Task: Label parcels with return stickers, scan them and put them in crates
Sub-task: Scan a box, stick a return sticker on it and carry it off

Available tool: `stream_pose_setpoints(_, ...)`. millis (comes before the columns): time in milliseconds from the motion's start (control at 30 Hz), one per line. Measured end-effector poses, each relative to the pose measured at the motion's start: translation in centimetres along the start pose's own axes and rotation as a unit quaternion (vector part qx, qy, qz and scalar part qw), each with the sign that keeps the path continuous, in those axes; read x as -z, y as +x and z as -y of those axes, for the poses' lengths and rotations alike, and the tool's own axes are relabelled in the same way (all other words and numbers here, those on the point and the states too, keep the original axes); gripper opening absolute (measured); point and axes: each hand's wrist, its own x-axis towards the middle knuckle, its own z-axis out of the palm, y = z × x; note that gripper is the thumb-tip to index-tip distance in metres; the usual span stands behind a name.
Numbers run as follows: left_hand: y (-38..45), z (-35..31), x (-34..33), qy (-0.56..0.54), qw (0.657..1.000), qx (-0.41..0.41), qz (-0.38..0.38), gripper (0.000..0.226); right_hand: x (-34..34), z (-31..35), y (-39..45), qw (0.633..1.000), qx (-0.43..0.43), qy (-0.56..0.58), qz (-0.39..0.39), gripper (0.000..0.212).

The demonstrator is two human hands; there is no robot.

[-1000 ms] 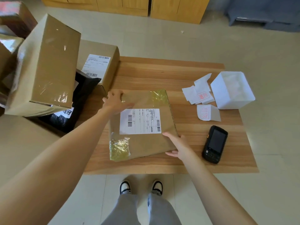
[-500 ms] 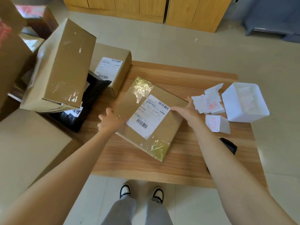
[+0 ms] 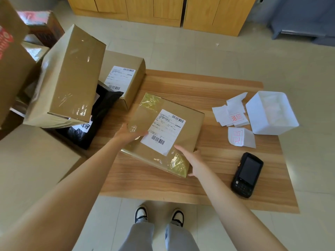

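Both hands on the brown parcel lying skewed on the counter: left hand gripping its left edge, right hand fingers spread flat at near-right corner.

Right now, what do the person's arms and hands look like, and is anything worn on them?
Both forearms are bare, with no sleeves in view. The left hand and right hand wear no gloves, and no watch, ring or bracelet shows.
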Motion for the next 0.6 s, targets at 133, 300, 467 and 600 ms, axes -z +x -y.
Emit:
stream_pose_setpoints(133,-0.2,-0.1,-0.5,-0.056,0.998,-0.004,-0.002,0.101,0.2,0.6,0.6,1.0,0.013,0.004,0.016,0.107)
stream_pose_setpoints(300,-0.1,0.0,-2.2,-0.121,0.992,0.007,-0.021,0.095,2.4,3.7,1.8,0.996,0.079,-0.023,0.023,0.098)
stream_pose_setpoints(467,0.1,0.2,-3.2,-0.148,0.989,0.009,-0.026,0.097,3.0,4.2,2.3,0.992,0.102,-0.064,0.038,0.093)
stream_pose_setpoints(600,0.8,0.6,-3.2,-0.127,0.992,0.018,-0.017,0.099,3.3,2.8,1.5,0.989,0.13,-0.064,0.028,0.094)
